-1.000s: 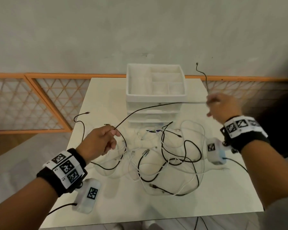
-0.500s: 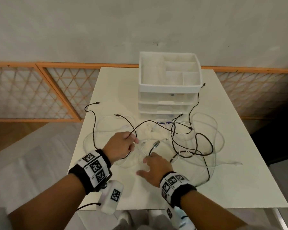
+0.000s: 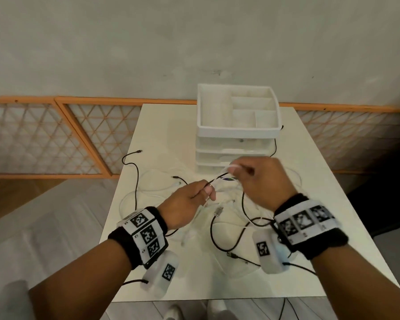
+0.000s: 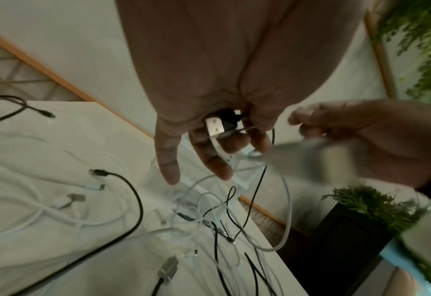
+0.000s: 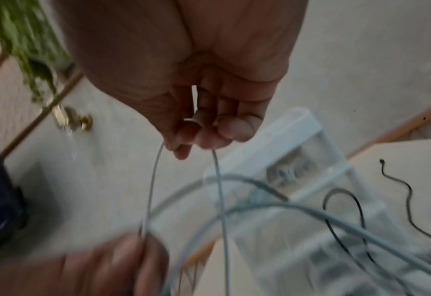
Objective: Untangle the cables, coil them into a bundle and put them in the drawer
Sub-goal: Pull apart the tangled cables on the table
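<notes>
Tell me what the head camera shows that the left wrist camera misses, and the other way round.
Only the head view shows the whole white table, the drawer unit's open top tray and both wristbands. Only the left wrist view shows the plugs tucked in the left hand's palm, plus green plants nearby. Both show the right hand close by and black and white cables tangled on the table.

White table (image 3: 162, 125) set against a grey wall; at its far edge stands a white drawer unit (image 3: 238, 144) with an open compartmented tray on top; before it lie tangled black cables (image 3: 136, 179) and white cables (image 3: 148, 192), spread loosely across the tabletop, plug ends exposed.
</notes>
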`<action>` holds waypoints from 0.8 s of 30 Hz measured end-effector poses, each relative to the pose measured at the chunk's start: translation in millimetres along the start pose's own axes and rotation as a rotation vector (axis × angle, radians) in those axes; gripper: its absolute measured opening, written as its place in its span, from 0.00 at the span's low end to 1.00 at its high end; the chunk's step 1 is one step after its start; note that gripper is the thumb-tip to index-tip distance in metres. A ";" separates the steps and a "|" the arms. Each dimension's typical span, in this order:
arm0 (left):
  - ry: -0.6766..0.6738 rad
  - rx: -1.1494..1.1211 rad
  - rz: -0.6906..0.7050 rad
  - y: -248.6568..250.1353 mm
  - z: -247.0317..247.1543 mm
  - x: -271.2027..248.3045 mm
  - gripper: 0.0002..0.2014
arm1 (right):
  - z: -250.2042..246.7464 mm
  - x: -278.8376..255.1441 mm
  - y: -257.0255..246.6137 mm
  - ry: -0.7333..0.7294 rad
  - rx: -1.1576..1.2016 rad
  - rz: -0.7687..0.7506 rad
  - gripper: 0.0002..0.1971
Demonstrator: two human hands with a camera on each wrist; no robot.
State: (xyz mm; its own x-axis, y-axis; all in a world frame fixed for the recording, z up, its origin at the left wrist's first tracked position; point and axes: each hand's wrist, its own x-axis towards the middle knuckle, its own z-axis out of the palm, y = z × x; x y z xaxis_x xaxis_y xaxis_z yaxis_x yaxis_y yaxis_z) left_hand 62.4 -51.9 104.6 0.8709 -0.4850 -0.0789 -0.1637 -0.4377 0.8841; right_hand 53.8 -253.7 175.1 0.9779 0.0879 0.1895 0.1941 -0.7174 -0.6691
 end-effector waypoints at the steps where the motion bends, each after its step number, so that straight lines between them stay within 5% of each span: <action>1: -0.001 0.006 0.011 3.2 -1.1 1.6 0.15 | -14.2 2.7 -2.2 0.096 0.046 0.022 0.08; 5: 0.147 -0.209 0.035 28.9 -16.7 6.8 0.16 | -33.5 0.7 20.5 0.278 0.156 0.151 0.02; 11: 0.321 -0.524 0.105 75.4 -62.2 8.7 0.15 | 30.3 -37.3 114.0 -0.094 -0.053 0.548 0.14; 14: 0.371 -0.541 0.002 66.1 -66.6 8.7 0.15 | 31.0 -38.4 108.1 -0.078 0.101 0.631 0.13; 18: 0.364 -0.440 -0.201 42.8 -48.6 7.8 0.10 | -2.6 -9.5 55.9 0.095 0.407 0.381 0.13; 24: 0.345 -0.576 0.017 91.3 -17.8 28.2 0.12 | -28.1 12.3 -25.4 -0.013 0.450 -0.011 0.16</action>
State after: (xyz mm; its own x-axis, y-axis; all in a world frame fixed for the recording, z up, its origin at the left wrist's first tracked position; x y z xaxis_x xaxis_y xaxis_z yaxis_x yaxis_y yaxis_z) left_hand 80.3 -92.0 191.3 0.9843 -0.1766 0.0045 0.0113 0.0883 0.9960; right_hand 58.7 -253.8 214.7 0.9760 0.1049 0.1911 0.2159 -0.3443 -0.9137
